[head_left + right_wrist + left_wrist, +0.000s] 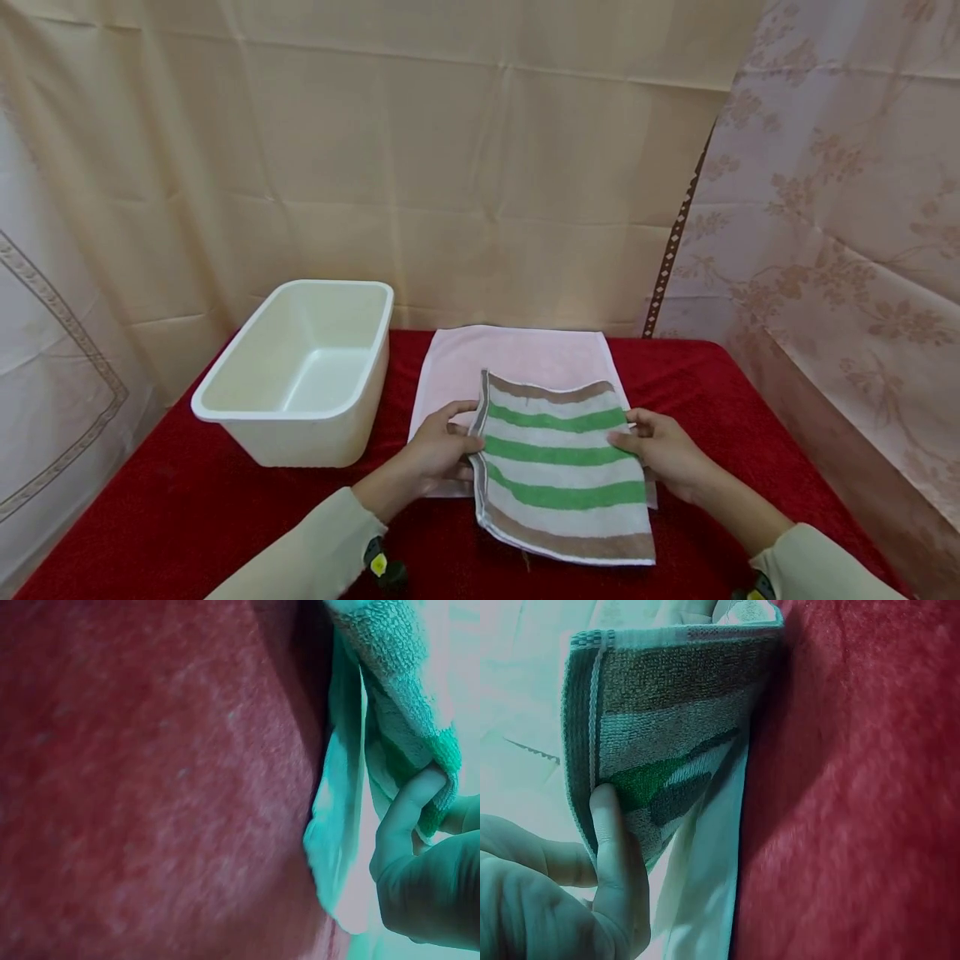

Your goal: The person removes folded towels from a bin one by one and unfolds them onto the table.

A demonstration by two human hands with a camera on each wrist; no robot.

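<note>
A folded terry towel [562, 475] with green, white and brown stripes is held up between both hands. My left hand [442, 450] pinches its left edge, and the left wrist view shows a finger of that hand on the brown-bordered side of the striped towel [667, 682]. At the opposite edge my right hand [667, 450] pinches the cloth, thumb on the front face. In the right wrist view, fingers grip the towel's edge [405, 697] at a green stripe. Beneath it lies a pale pink towel [517, 354], spread flat and partly hidden by the striped one.
A deep cream plastic basin [367, 417] stands at the left on the red cloth-covered table [187, 500]. Beige curtain [450, 167] hangs behind the table, and a floral pink curtain [847, 250] runs along the right side.
</note>
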